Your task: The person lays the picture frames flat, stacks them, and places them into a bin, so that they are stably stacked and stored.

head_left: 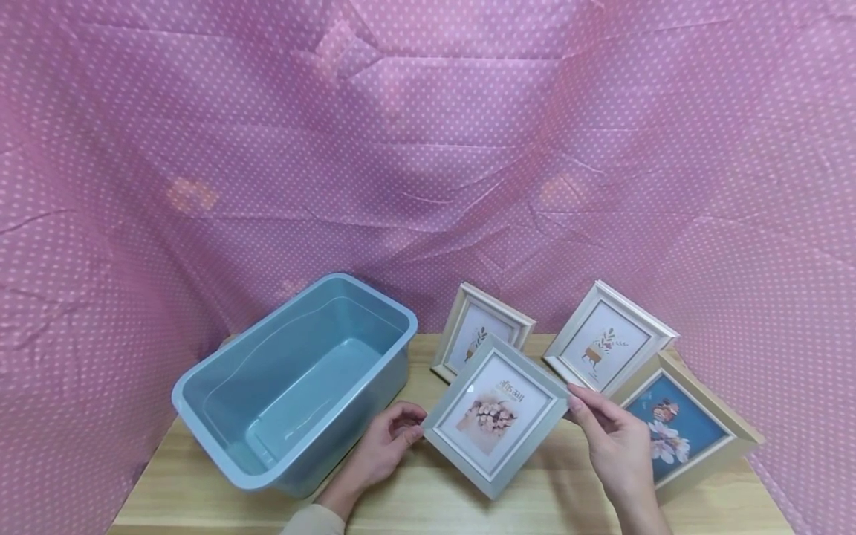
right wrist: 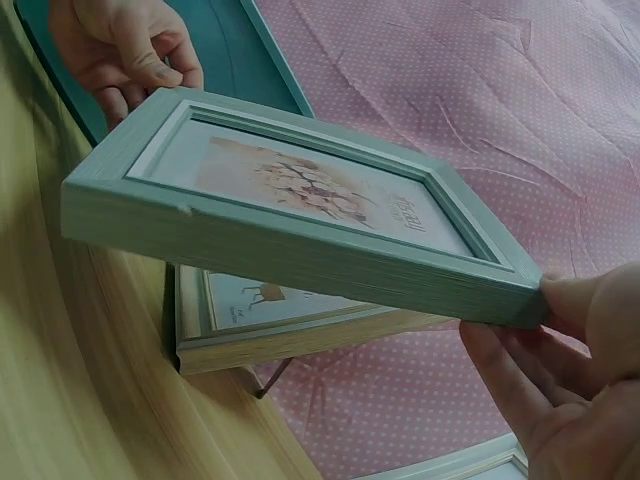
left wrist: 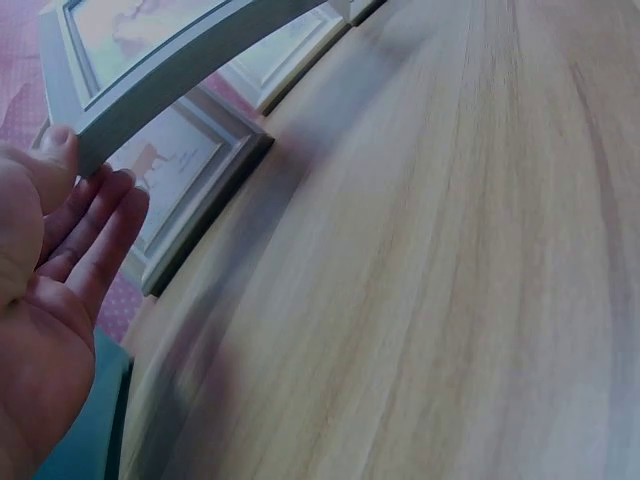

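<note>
A grey-green picture frame with a flower print is held up off the table, tilted, between both hands. My left hand pinches its left corner, thumb on the front and fingers beneath, as the left wrist view shows. The opposite corner is pinched by my right hand, its thumb and fingers showing in the right wrist view. Behind it stands a cream picture frame with a plant print, partly covered by the held one. Close to my right hand is a wooden picture frame with a blue flower picture, overlapped by that hand.
A deep blue-grey plastic tub stands to the left, beside my left hand, with nothing inside. At the back right a silvery-white picture frame leans upright. The wooden table ends at a pink dotted cloth hanging behind and around.
</note>
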Tool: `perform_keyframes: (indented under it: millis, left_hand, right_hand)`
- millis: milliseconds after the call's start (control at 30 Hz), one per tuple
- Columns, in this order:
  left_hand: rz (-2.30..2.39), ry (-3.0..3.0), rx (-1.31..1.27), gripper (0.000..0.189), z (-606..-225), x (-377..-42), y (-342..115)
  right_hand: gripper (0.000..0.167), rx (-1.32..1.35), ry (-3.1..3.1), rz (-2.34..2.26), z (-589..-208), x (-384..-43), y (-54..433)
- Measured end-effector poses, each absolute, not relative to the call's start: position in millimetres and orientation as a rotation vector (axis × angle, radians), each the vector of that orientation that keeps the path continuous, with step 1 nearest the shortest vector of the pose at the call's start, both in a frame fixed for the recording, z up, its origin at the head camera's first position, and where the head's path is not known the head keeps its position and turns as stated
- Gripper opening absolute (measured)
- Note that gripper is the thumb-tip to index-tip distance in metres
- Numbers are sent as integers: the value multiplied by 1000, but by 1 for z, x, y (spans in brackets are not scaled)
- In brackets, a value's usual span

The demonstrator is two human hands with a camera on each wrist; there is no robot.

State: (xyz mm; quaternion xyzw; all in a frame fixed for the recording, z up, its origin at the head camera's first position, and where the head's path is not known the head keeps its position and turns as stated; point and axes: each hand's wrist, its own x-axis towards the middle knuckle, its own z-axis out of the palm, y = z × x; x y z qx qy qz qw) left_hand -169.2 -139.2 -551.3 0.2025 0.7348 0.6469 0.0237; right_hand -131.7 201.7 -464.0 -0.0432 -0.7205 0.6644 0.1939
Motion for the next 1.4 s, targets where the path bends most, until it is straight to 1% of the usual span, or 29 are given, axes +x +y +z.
perform_keyframes:
  millis: [200,333,700,933,1400]
  left_hand:
    - [2042,2282,531,22,-548,-168,-134]
    - [2035,2285,421,22,-546,-167,-131]
    - [2134,2309,184,17,-545,-166,-126]
    - [2225,2327,172,14,-544,-166,-125]
    - [2389,2347,180,14,-543,-168,-122]
  right_hand:
    - [26,-141,-1950,1900,-465,-131,201]
    - [28,-136,-1981,1876,-466,-129,201]
    - [29,-28,-2042,1863,-475,-122,205]
    - [28,12,-1957,1945,-479,-120,207]
    - [20,92,-2039,1907,-486,-113,216]
